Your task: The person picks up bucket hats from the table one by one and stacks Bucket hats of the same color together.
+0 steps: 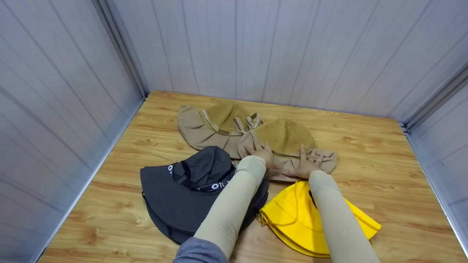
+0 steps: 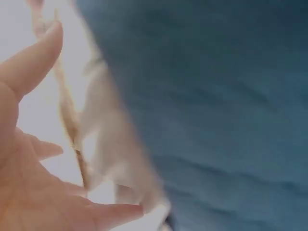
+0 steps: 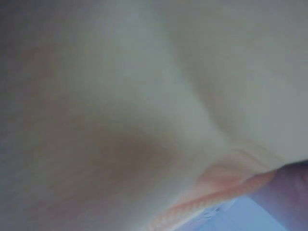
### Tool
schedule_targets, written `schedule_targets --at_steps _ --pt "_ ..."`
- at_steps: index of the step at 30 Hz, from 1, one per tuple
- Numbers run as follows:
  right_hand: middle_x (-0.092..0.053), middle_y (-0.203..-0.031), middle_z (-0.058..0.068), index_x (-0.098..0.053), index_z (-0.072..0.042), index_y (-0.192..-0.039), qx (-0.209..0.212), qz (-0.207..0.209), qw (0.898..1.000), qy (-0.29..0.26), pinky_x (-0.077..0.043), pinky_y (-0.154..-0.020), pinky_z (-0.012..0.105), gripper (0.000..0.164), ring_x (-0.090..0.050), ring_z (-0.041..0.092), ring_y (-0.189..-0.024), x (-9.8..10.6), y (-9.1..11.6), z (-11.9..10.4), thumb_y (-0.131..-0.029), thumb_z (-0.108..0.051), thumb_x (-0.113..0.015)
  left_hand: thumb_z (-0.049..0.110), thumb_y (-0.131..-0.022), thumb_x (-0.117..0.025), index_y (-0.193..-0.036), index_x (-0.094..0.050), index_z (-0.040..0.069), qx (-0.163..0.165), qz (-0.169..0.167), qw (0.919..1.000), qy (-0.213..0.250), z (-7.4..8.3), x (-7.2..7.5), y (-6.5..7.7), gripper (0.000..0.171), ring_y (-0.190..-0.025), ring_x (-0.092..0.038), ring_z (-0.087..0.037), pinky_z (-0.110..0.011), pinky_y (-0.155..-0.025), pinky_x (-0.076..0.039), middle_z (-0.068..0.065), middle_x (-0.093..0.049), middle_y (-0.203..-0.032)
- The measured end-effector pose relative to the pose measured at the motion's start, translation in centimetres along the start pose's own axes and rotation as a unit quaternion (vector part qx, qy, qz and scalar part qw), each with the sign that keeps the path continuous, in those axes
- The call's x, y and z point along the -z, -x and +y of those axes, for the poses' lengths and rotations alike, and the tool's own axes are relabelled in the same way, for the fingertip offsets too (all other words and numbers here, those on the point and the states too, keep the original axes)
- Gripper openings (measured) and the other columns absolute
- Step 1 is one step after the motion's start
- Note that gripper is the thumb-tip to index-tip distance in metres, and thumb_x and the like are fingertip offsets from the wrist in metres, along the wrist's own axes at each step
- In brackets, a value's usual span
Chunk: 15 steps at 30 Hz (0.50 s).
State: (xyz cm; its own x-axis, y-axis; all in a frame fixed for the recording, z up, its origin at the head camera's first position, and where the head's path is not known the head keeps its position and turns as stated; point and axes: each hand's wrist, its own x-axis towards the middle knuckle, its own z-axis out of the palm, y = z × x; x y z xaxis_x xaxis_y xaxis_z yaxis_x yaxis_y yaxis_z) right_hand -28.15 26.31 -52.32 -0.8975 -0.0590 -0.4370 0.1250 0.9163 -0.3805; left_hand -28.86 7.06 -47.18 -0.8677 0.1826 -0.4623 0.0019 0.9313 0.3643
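A folded tan sun hat with a woven crown [image 1: 289, 137] lies at the middle of the wooden surface. My left hand [image 1: 264, 155] rests on the left part of its pleated brim, with fingers spread. On the brim's right side lies my right hand [image 1: 306, 167], fingers extended, the thumb pointing toward the left hand. In the left wrist view the left hand [image 2: 33, 183] shows spread fingers beside a large dark blue-grey cloth. Blurred pale fabric fills most of the right wrist view, so the right hand's fingers cannot be made out there.
A second tan hat [image 1: 199, 129] lies behind and left, its ties meeting the first. A dark grey wide-brimmed hat [image 1: 175, 197] sits under the left forearm. A yellow hat [image 1: 289, 215] lies beneath the right forearm. Pale panel walls [image 1: 256, 47] enclose the wooden surface [image 1: 124, 197].
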Motion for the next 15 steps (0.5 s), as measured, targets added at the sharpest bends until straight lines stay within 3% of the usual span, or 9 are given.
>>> schedule_targets --at_steps 5,9,12,15 --pt "0.038 -0.149 0.032 0.023 -0.014 -0.155 -0.008 0.001 1.000 -0.024 0.006 -0.102 0.084 0.135 0.037 0.059 -0.132 0.0 0.0 0.5 -0.076 -0.070 -0.070 0.058 -0.088 -0.065 -0.161 0.000 0.015 -0.037 0.028 0.9932 0.107 0.8 2.9 1.3 0.106 -0.150 -0.002 -0.048 -0.058 -0.121 -0.019 -0.022 0.011 -0.165" --pt "0.039 -0.150 0.030 0.023 -0.016 -0.155 -0.008 0.005 1.000 -0.027 0.004 -0.100 0.085 0.133 0.037 0.058 -0.133 0.0 0.2 0.2 -0.077 -0.070 -0.070 0.054 -0.091 -0.063 -0.160 -0.005 0.008 -0.069 0.057 0.9797 0.179 -0.5 6.0 1.1 0.101 -0.151 -0.009 -0.044 -0.054 -0.122 -0.020 -0.025 -0.004 -0.164" --pt "0.038 -0.151 0.030 0.023 -0.016 -0.155 -0.004 0.010 0.999 -0.032 0.004 -0.099 0.086 0.132 0.036 0.058 -0.134 0.0 0.4 -0.2 -0.078 -0.067 -0.071 0.054 -0.091 -0.062 -0.152 -0.032 0.000 -0.054 0.102 0.9702 0.213 -2.7 8.2 0.6 0.087 -0.145 -0.031 -0.040 -0.050 -0.118 -0.031 -0.026 -0.033 -0.155" --pt "0.037 -0.152 0.029 0.022 -0.017 -0.155 -0.004 0.011 0.999 -0.036 0.004 -0.098 0.087 0.132 0.035 0.057 -0.136 -0.2 0.5 -0.5 -0.078 -0.066 -0.072 0.053 -0.093 -0.059 -0.135 -0.052 -0.001 0.001 0.148 0.9639 0.221 -5.8 9.7 0.4 0.069 -0.134 -0.046 -0.037 -0.049 -0.114 -0.035 -0.021 -0.052 -0.141"
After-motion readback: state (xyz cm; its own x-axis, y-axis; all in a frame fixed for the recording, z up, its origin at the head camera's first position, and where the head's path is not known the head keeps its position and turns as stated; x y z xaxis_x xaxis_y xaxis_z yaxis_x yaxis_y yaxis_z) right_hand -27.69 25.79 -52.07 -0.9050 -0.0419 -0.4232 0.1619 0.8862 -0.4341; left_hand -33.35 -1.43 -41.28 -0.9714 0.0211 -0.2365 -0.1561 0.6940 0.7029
